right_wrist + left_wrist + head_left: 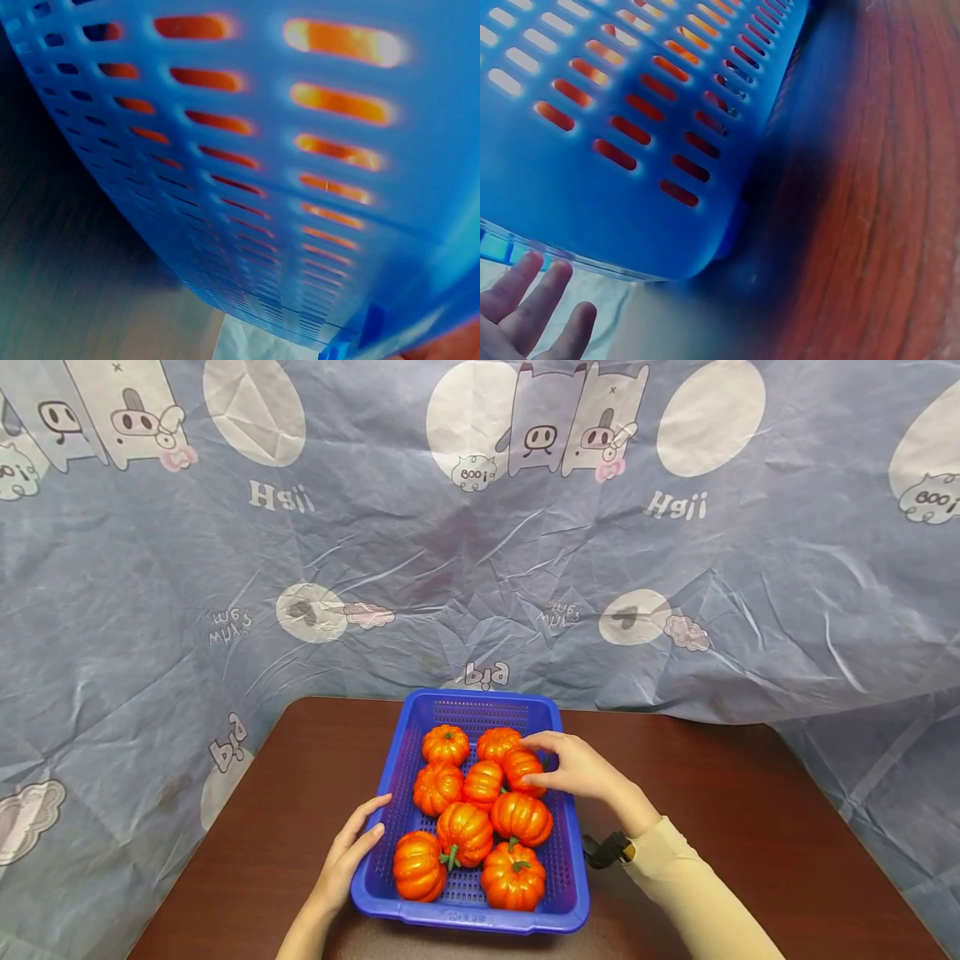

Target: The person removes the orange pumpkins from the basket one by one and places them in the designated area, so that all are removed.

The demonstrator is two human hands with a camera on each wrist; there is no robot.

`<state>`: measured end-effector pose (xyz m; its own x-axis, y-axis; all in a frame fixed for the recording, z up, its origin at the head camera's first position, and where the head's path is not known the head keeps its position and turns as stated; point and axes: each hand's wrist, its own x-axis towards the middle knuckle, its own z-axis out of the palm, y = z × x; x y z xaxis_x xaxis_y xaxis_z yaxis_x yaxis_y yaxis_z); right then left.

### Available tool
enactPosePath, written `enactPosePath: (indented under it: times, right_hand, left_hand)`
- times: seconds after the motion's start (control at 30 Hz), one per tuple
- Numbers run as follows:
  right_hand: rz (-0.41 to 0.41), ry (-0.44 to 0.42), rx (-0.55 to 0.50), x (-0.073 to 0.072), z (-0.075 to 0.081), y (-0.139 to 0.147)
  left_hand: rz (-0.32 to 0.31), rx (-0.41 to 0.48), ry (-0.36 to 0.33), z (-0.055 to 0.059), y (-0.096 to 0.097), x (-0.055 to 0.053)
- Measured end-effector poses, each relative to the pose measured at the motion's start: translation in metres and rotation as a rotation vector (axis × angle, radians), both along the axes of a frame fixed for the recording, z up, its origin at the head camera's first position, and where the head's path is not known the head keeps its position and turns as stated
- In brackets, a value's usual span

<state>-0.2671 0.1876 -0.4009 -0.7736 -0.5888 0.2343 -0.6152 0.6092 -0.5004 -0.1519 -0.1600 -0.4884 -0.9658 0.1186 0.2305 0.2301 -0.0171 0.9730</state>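
Observation:
A blue plastic basket (pixel 468 918) stands on the table, holding several glossy orange toy pumpkins with green stems. My right hand (pixel 581 767) reaches in over the right rim, thumb and fingers around a pumpkin (pixel 521 768) on the right side. Beside that one sit another pumpkin (pixel 498 744) at the back and a smaller-looking pumpkin (pixel 482 783) in the middle. At the left rim is my left hand (pixel 345 860), fingers extended and holding nothing. In the left wrist view its fingertips (pixel 555 274) meet the rim. The right wrist view mostly shows the slotted basket wall (pixel 262 169).
The dark brown wooden table (pixel 712 793) extends to both sides of the basket. Behind it hangs a wrinkled grey-blue printed cloth (pixel 450 543). A black strap (pixel 606 850) sits at the right wrist, by the cream sleeve (pixel 690 877).

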Motion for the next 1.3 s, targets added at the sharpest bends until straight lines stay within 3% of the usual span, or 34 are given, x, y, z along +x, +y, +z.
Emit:
enactPosePath:
  times: [0.27, 0.77, 1.03, 1.3]
  right_hand:
    - [0.052, 0.003, 0.117, -0.004, -0.004, -0.001]
    - [0.066, 0.054, 0.049, -0.004, -0.014, 0.001]
    - [0.065, 0.14, -0.116, -0.007, -0.028, 0.002]
    - [0.004, -0.003, -0.385, 0.001, -0.029, 0.004]
  left_hand:
    - [-0.057, 0.044, 0.026, -0.005, 0.0, 0.002]
    - [-0.053, 0.048, 0.034, -0.006, 0.0, 0.002]
    - [-0.062, 0.066, 0.037, -0.007, 0.0, 0.003]
    - [-0.069, 0.076, 0.043, -0.008, 0.001, 0.002]
